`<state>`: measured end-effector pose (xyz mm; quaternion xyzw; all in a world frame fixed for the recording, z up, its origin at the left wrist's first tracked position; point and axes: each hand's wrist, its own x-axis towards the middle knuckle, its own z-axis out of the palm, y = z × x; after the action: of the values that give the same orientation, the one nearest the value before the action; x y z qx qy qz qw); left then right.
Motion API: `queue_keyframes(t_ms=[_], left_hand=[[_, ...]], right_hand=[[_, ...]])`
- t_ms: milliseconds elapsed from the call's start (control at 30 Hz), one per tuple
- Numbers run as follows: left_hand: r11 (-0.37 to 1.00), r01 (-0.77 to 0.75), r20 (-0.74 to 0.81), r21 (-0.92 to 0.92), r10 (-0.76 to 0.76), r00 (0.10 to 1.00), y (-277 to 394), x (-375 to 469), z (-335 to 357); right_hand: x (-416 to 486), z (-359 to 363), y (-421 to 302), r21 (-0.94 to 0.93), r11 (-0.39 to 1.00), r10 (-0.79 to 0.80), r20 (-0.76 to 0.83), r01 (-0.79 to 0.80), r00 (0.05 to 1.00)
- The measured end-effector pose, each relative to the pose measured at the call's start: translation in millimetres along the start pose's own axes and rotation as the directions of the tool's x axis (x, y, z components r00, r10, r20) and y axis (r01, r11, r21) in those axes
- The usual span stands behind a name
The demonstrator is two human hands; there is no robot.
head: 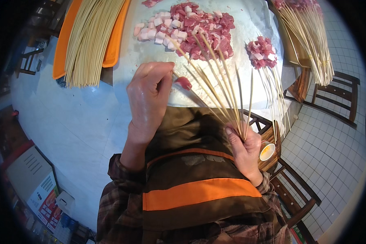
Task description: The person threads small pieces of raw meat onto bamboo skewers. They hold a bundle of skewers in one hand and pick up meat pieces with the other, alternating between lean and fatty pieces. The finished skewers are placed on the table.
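Observation:
My right hand [245, 146] grips the lower ends of a fan of thin bamboo skewers [221, 82], their tips spread up and to the left. One red piece of meat [183, 83] is threaded near the tip of the leftmost skewer. The fingers of my left hand [149, 94] are pinched at that tip; whether meat lies between them is hidden. Beyond the hands, a pile of cut red meat [207, 33] and white fat cubes [163, 29] rests on the pale work surface [247, 94]. Loaded skewers [262, 53] lie at its right side, meat ends bunched together.
An orange tray [112, 52] with many bare skewers [91, 42] stands at the upper left. At the upper right, more loaded skewers [314, 45] lie over a container. Wooden chairs [335, 94] and a small cup [267, 152] on a wooden surface are at the right.

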<state>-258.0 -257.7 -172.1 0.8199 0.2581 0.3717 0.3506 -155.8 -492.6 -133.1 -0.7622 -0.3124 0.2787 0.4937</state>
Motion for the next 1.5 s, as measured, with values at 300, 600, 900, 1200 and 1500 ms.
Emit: queue_keyframes(t_ms=[300,600,900,1200,1500], left_hand=[[0.997,0.038,0.008,0.06,-0.038,0.999,-1.2,2.8,-3.6],[0.998,0.024,0.027,0.056,-0.026,0.999,-4.4,3.4,-4.0],[0.997,-0.022,0.025,0.079,0.02,0.999,-10.6,0.6,-5.5],[0.997,-0.057,0.061,0.048,0.054,0.997,-8.6,-1.3,-4.9],[0.999,0.042,0.069,0.021,-0.043,0.997,-10.3,-1.1,-1.9]], right_hand=[[5.8,11.7,1.9,-0.055,0.998,-0.043,0.032,0.045,0.999],[2.8,13.3,1.0,-0.298,0.918,-0.274,0.002,0.262,0.962],[7.1,21.6,5.4,-0.343,0.891,-0.318,-0.005,0.297,0.948],[3.9,16.6,4.3,-0.357,0.869,-0.366,0.001,0.343,0.93],[7.1,24.0,1.9,-0.414,0.809,-0.448,0.025,0.418,0.894]])
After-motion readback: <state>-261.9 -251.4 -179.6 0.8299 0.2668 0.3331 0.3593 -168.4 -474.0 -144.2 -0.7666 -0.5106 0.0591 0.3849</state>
